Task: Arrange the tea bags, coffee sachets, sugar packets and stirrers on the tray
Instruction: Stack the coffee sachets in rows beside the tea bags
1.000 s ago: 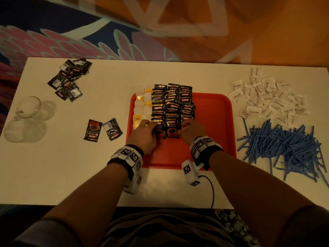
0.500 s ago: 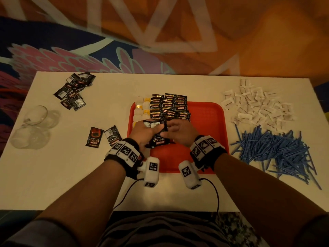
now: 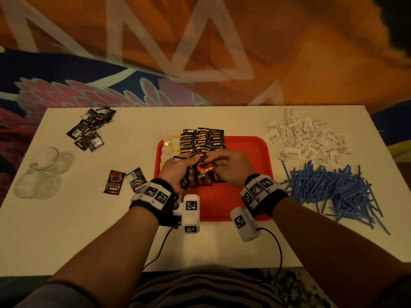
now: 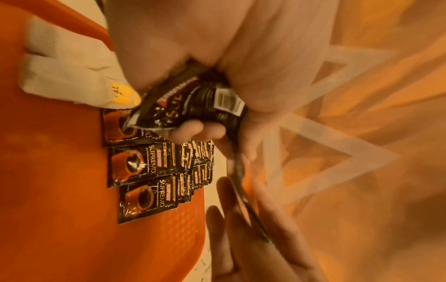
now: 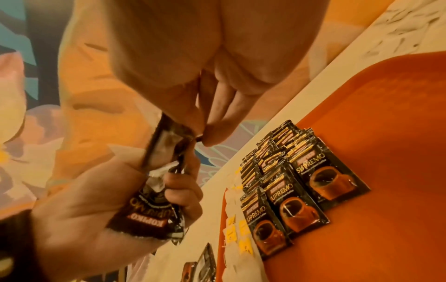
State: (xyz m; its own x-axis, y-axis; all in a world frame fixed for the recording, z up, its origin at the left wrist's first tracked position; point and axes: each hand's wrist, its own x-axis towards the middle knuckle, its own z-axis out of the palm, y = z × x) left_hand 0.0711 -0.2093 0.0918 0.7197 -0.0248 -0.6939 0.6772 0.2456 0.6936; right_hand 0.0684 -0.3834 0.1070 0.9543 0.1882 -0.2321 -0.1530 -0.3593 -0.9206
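An orange tray lies mid-table. On its left part lie rows of black coffee sachets, with tea bags beside them. Above the tray's near part my left hand grips a small bunch of coffee sachets. My right hand pinches the edge of one sachet of that bunch, which also shows in the head view as the held sachets. White sugar packets and blue stirrers lie on the table right of the tray.
Two loose sachets lie left of the tray. A pile of further sachets sits at the back left. Clear glasses stand near the left edge. Wrist-camera cables trail over the table's front edge.
One second ago both hands rested on the sachet rows on the tray. They have since lifted a bunch, and my right hand now pinches one sachet of it.
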